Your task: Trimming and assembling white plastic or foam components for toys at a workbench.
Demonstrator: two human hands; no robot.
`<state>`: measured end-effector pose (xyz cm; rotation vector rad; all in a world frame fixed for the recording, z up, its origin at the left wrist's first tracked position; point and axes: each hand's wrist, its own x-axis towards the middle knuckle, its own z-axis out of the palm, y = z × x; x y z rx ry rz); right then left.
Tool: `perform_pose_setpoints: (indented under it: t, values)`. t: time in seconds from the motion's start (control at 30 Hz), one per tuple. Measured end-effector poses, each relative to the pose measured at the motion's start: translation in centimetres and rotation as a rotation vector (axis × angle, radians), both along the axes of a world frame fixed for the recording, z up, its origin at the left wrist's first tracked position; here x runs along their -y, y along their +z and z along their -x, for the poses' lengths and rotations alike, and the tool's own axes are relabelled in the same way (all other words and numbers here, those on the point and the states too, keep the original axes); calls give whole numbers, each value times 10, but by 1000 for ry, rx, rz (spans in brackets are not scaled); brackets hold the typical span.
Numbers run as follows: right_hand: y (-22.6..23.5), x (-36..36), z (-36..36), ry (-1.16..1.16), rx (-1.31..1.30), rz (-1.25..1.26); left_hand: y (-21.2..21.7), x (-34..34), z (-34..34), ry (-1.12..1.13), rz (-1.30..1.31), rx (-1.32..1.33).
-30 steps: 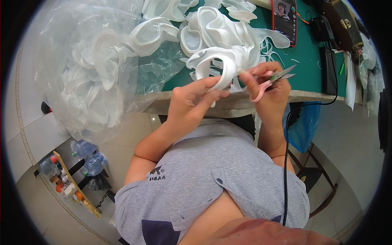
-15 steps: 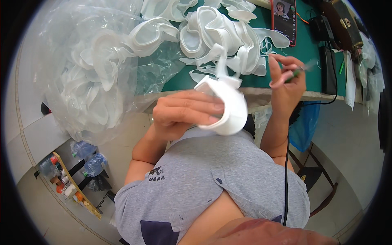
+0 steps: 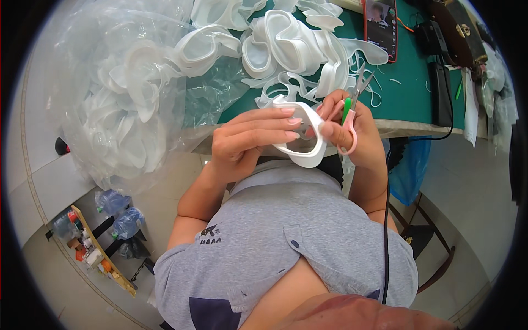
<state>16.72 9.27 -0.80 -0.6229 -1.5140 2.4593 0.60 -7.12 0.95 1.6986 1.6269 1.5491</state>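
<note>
A white, curved, ring-shaped piece [image 3: 309, 158] with a raised rim is held up in front of my body at the table's near edge. My left hand [image 3: 247, 137] is closed on its left side, the fingers lying along the rim. On the opposite side my right hand [image 3: 366, 137] touches the same piece with thumb and fingertips. That right hand also carries small scissors [image 3: 350, 118] with a pink loop and a green part, their metal blades pointing up and away. Just beyond lie thin white offcut strips [image 3: 291, 82] on the green table top.
More white curved pieces [image 3: 286, 41] are heaped at the back middle. A large clear plastic bag [image 3: 159, 104] full of them spreads over the left. A red-edged phone [image 3: 380, 30], black boxes [image 3: 440, 93] and a dark cable [image 3: 386, 242] are on the right.
My right hand has come left and down with the scissors to meet the white piece. The piece has turned so its opening shows, and the strip above it has dropped away.
</note>
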Motion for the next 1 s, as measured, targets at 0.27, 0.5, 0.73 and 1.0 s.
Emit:
perform_pose_setpoints:
  t: [0.27, 0.5, 0.73, 1.0]
  values:
    - [16, 21, 17, -97, -33, -220, 8, 4, 5, -135, 346, 178]
    - [14, 20, 21, -117, 11, -391, 5, -1, -9, 150, 465, 340]
    - [3, 7, 23, -395, -20, -437, 1, -3, -4, 62, 199, 205]
    - [-13, -26, 27, -667, -11, -450, 11, 16, 9, -49, 115, 432]
